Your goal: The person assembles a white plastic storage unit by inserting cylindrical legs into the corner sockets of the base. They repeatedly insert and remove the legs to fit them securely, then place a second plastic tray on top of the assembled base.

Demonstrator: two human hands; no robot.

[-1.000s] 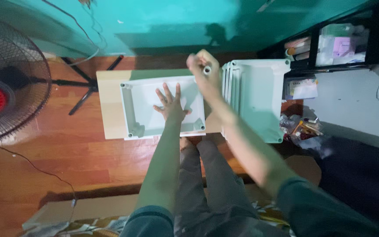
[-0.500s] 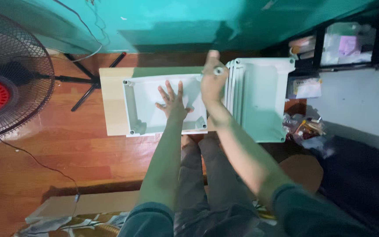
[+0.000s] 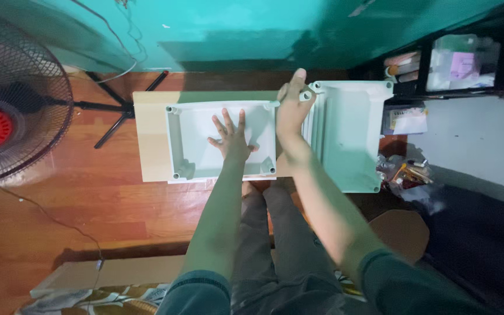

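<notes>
A white plastic enclosure box [image 3: 196,134] lies open side up on a light wooden board [image 3: 150,137]. My left hand [image 3: 231,137] is pressed flat inside the box, fingers spread. My right hand [image 3: 292,109] hovers at the box's far right corner, pinching a small white cylindrical part [image 3: 305,96] between its fingers. Just right of that hand stands a stack of white enclosure boxes and lids [image 3: 348,131].
A black standing fan [image 3: 7,102] with a red hub is at the left, its tripod base [image 3: 115,108] behind the board. A teal wall runs along the top. Shelves with packets [image 3: 438,61] and a heap of small bags [image 3: 403,172] are at the right. My legs are below.
My right hand has moved right and slightly down with the small white part, from above the box's far edge to its far right corner. The left hand stays flat in the box.
</notes>
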